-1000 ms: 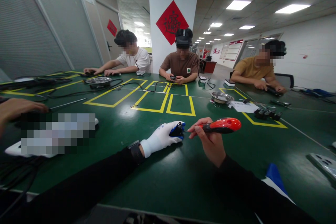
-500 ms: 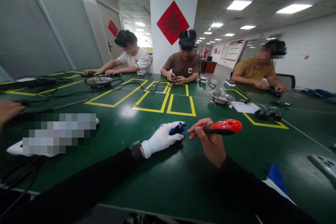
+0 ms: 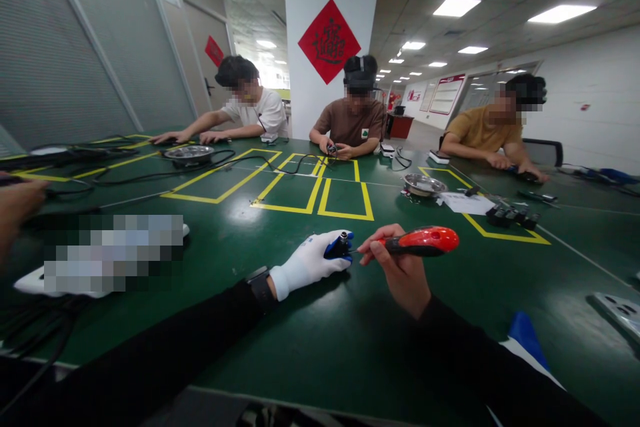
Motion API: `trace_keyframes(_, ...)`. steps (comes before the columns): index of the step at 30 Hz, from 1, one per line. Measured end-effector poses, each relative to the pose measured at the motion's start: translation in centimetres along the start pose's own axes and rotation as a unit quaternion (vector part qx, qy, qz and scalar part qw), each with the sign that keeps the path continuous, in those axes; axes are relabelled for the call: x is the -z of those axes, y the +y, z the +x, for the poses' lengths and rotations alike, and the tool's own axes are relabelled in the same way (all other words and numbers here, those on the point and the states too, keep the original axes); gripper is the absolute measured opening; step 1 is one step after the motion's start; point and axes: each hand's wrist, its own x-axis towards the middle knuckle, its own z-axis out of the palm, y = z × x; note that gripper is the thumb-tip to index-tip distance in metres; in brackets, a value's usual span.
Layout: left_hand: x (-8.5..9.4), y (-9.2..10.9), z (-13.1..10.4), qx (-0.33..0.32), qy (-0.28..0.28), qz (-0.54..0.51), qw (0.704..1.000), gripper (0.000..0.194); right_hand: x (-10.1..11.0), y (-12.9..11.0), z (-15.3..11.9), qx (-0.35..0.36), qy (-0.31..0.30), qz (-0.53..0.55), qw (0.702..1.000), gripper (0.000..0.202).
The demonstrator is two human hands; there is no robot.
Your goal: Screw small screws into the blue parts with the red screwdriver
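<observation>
My left hand (image 3: 313, 259), in a white glove with blue fingertips, is closed around a small black part with a shiny metal top (image 3: 343, 243); its exact kind I cannot make out. My right hand (image 3: 397, 270), bare, grips a red and black screwdriver (image 3: 425, 241) lying nearly level, its handle end pointing right. The thin metal shaft reaches left from the fingertips to the side of the black part. Whether its tip sits in a screw is hidden. Both hands are just above the green table (image 3: 300, 340).
A white power strip (image 3: 30, 283), partly blurred, lies left with cables. Steel bowls (image 3: 424, 185), a paper sheet (image 3: 463, 203) and several black parts (image 3: 513, 213) stand farther off. A phone (image 3: 617, 313) and a blue-white glove (image 3: 527, 340) lie right. Co-workers sit across; another person's hand (image 3: 20, 207) shows left.
My hands stay almost in place; the screwdriver handle has shifted very slightly left. The other person's hand at the left edge has moved and now shows a dark item.
</observation>
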Motion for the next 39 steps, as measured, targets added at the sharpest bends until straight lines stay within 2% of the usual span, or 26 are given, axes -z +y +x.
trace_keyframes(25, 0.1, 0.0, -0.1, -0.001, 0.000, 0.010, 1.000, 0.051, -0.1, 0.1, -0.1, 0.001, 0.002, 0.004, 1.000, 0.012)
trace_keyframes(31, 0.4, 0.8, -0.1, 0.001, -0.009, -0.004, 1.000, 0.038, -0.1, 0.1, 0.0, 0.001, -0.003, 0.008, 1.000, 0.012)
trace_keyframes(37, 0.4, 1.2, 0.0, 0.026, -0.029, -0.026, 0.999, 0.027, 0.1, -0.6, 0.7, 0.072, 0.081, -0.058, 0.992, 0.010)
trace_keyframes(39, 0.4, 1.3, 0.0, 0.026, -0.025, -0.027, 0.999, 0.027, 0.1, -0.7, 0.9, 0.060, 0.071, -0.025, 0.995, 0.014)
